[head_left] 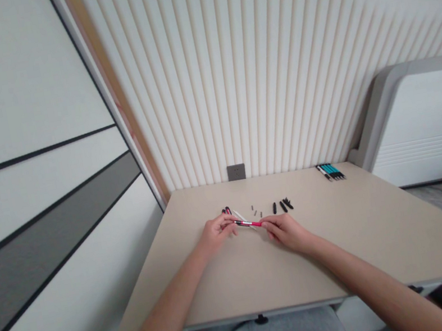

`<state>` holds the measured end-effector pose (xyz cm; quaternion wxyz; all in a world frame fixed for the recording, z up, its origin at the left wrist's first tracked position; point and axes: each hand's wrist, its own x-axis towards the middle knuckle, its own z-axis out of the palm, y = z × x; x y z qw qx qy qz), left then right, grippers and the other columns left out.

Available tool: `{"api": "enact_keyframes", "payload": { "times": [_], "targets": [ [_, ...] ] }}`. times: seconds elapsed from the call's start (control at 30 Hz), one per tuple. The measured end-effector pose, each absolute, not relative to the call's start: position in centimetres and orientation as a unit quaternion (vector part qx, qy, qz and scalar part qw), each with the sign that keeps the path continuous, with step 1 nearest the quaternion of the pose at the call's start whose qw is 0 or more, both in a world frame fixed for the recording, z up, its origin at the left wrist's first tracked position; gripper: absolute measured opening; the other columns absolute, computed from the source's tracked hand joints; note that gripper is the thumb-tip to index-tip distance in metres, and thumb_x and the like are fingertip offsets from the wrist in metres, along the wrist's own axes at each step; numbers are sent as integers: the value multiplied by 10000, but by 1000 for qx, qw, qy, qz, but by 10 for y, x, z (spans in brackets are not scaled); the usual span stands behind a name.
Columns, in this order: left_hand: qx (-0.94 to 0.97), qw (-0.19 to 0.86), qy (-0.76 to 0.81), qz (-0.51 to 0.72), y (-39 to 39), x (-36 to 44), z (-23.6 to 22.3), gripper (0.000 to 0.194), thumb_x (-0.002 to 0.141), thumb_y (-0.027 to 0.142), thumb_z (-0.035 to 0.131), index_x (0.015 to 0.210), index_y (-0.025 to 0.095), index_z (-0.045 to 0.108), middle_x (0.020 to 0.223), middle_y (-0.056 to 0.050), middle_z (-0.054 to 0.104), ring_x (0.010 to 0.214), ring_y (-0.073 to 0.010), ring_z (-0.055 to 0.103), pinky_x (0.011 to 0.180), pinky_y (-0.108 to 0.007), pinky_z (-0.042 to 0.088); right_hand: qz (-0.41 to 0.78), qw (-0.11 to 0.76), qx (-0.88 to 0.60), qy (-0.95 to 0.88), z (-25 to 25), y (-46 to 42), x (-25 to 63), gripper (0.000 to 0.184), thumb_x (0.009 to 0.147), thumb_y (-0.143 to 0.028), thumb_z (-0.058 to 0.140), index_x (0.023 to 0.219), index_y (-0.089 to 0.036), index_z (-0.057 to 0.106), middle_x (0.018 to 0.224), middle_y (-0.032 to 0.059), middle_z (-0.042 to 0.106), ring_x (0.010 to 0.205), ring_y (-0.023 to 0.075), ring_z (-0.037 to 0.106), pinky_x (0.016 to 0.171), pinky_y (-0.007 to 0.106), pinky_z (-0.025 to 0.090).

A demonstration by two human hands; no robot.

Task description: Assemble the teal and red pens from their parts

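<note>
Between my two hands runs a pink-and-black pen [252,223], held nearly level just above the table. My left hand [218,231] pinches its dark end, and my right hand [284,231] grips the pink end with thumb and fingers. Behind the left fingers lie pink-and-black pen parts [228,210], partly hidden by the hand. A thin white stick, perhaps a refill [238,215], lies slanted on the table behind the pen. Several tiny dark springs or similar small pieces [255,213] are scattered beyond it. Black pen pieces [283,206] rest behind my right hand.
Teal-and-black pens [331,171] lie side by side at the table's back right. The beige table [266,277] meets a ribbed wall with a grey socket [236,172]. A white cabinet [51,218] stands on the left, and a padded headboard [430,117] is at the right.
</note>
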<state>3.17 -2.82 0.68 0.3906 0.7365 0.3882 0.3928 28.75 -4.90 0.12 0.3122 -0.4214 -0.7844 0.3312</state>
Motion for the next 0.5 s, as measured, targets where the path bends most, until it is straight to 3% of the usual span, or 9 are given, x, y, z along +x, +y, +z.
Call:
{"api": "enact_keyframes", "payload": {
  "times": [0.23,0.5],
  "targets": [
    [753,339,415,382,-27,31,3,295,909,375,530,1007,141,680,657,-25,703,586,-132,626,611,-220,456,266,314,-425,-806,3,-48,290,412,982,-436,356,818,-185,638,581,-20,535,521,119,475,546,221,341],
    [776,294,426,361,-28,34,3,413,944,459,450,792,146,673,614,-11,677,530,-103,592,551,-183,438,216,318,-412,-826,2,-47,290,397,990,-398,351,786,-185,617,619,3,577,560,123,505,580,221,353]
  ]
}}
